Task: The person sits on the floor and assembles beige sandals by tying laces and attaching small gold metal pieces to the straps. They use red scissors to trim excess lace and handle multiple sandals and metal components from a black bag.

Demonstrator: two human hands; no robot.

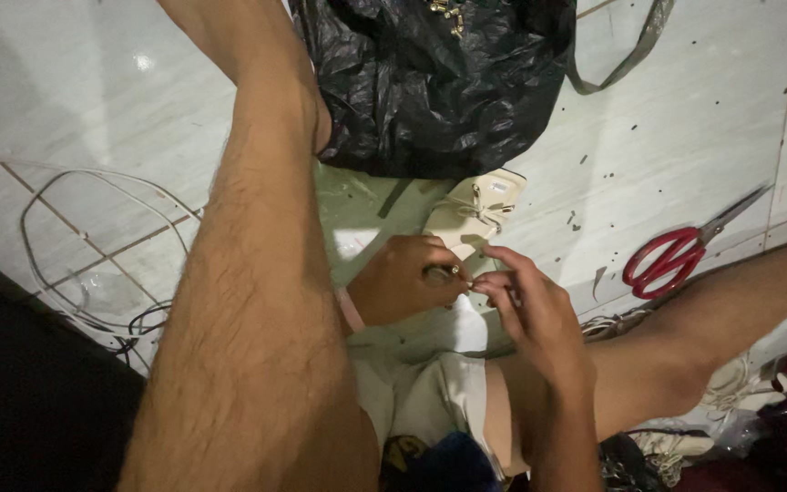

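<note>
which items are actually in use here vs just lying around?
In use:
- cream sandal, on the floor under both hands
- left hand, fingers pinched on a small part at the sandal
- right hand, fingertips meeting it

Lying about:
- red-handled scissors
- black plastic bag
- thin wire loops
- grey strap

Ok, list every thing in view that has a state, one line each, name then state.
left hand: closed on a small piece against the sandal
right hand: fingertips pinched at the same spot
cream sandal: lying flat on the floor, partly covered by the hands
red scissors: lying shut, untouched
black plastic bag: crumpled, mouth open
white cable: loosely looped
</note>
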